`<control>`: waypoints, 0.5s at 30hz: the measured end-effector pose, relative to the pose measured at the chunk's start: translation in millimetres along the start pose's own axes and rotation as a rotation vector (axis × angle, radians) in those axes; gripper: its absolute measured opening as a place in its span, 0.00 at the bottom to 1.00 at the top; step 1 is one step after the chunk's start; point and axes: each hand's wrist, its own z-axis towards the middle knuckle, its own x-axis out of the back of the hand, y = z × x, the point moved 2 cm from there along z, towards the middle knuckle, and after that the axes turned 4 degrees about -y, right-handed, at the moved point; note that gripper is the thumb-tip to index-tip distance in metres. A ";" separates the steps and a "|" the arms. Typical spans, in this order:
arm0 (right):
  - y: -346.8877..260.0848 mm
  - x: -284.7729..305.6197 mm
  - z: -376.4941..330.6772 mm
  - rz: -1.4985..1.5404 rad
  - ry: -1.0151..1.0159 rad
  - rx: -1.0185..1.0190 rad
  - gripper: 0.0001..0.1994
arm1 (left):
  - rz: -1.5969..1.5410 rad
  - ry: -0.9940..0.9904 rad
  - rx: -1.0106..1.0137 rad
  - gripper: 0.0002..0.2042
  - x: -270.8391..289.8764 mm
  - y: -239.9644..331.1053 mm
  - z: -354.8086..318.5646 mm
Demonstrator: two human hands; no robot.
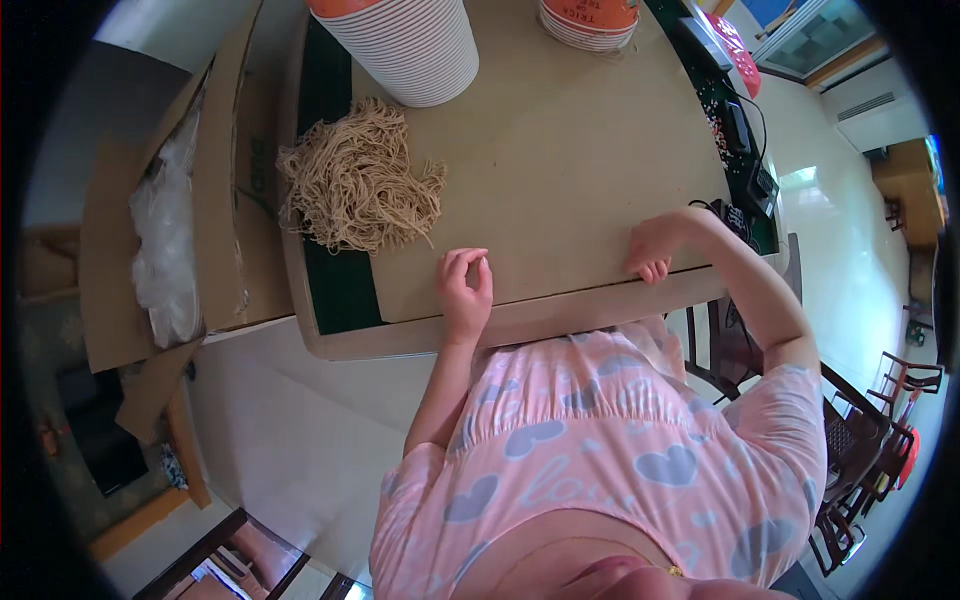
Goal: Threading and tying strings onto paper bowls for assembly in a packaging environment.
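Observation:
My left hand (464,283) rests on the brown cardboard sheet (560,160) near the table's front edge, with thumb and fingertips pinched together; whether a strand is between them I cannot tell. A pile of tan dried noodles (358,185) lies a little to its upper left, apart from the hand. My right hand (655,250) sits at the sheet's front right edge, fingers curled over it. A tall stack of white paper bowls with an orange rim (410,45) stands behind the noodles.
A second, shorter stack of orange-rimmed bowls (590,22) stands at the back right. An open cardboard box with clear plastic bags (165,230) sits left of the table. Black devices and cables (745,150) lie along the table's right edge. Chairs (880,420) stand at right.

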 end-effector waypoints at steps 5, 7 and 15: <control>112.5 58.0 43.0 -0.166 0.093 -0.360 0.16 | -0.056 -0.018 0.016 0.05 -7.6 3.4 3.1; 53.8 96.0 -13.4 -0.394 0.404 -0.163 0.14 | -0.020 0.008 0.017 0.05 -1.8 -1.6 0.3; -43.2 106.6 -71.5 -0.449 1.218 0.509 0.07 | 0.001 0.041 -0.026 0.05 -5.7 -0.1 3.3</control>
